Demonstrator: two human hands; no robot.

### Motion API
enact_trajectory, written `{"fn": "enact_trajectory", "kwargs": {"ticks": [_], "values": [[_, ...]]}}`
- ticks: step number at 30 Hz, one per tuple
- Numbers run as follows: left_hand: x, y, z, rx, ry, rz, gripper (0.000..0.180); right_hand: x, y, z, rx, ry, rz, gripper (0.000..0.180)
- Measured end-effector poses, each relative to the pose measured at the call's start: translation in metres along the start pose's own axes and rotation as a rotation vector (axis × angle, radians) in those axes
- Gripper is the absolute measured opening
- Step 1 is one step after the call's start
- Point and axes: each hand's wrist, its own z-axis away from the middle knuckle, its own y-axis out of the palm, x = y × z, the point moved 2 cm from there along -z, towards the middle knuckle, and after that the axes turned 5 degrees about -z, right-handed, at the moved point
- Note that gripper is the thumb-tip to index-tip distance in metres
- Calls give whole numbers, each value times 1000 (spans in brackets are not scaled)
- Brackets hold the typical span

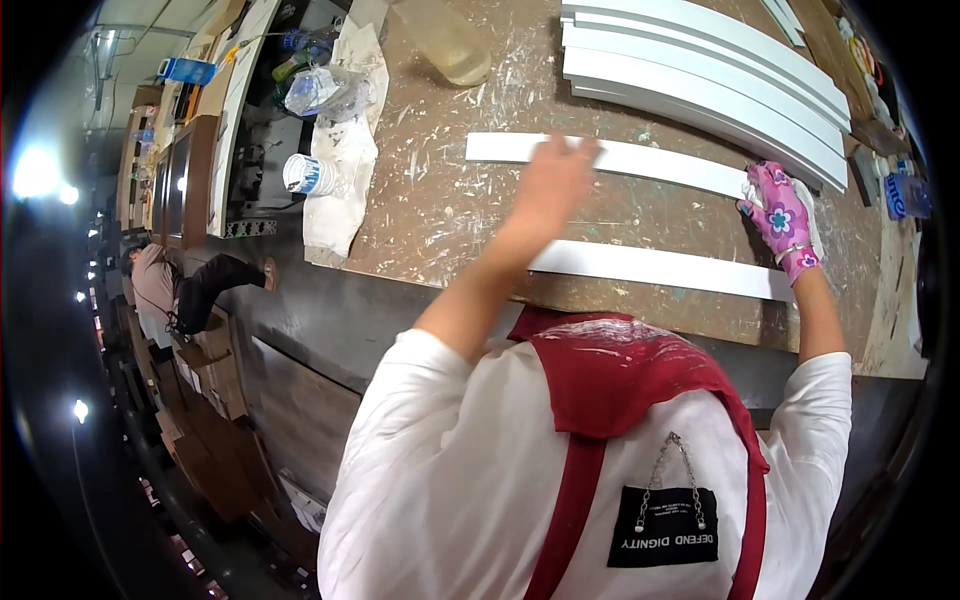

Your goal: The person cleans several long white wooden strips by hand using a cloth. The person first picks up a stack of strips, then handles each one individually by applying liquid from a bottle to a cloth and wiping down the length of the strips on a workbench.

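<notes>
A long white strip (660, 164) lies across the paint-specked brown worktable (430, 200). My bare left hand (553, 185) is over its left half, the fingers at the strip and smeared by motion. At the strip's right end is my right hand (780, 215) in a pink flowered glove, closed around a white cloth (808, 210) that shows beside the fingers. A second white strip (660, 272) lies nearer me, along the table's front edge. Beyond the first strip, at the far right, sits a stack of white strips (700, 75).
A cloudy plastic bottle (450, 45) lies at the far side. On the left, a white tub (310, 175) and clear plastic (325, 95) rest by a stained white sheet (335, 225). A blue-labelled bottle (905, 197) is far right. Another person (195, 285) is off to the left.
</notes>
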Motion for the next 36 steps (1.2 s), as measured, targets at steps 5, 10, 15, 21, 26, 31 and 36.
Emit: {"fn": "enact_trajectory", "kwargs": {"ticks": [5, 10, 15, 21, 26, 31, 36], "values": [[122, -45, 46, -205, -379, -150, 46, -3, 4, 0, -43, -47, -48, 50], [117, -53, 55, -359, -305, -86, 45, -3, 3, 0, -27, -28, -60, 50], [20, -24, 15, -251, -31, 92, 42, -3, 1, -1, -16, -20, -40, 50], [62, -16, 11, -82, -113, -57, 47, -6, 3, 3, -57, -19, -32, 51], [182, -74, 45, -281, -399, -239, 44, 0, 4, -2, -40, 18, 8, 51], [206, -86, 34, -312, -394, -311, 52, 15, -14, 6, -26, -25, 3, 53], [128, -56, 21, -257, 96, -193, 48, -17, -19, 38, 0, 126, -383, 53]]}}
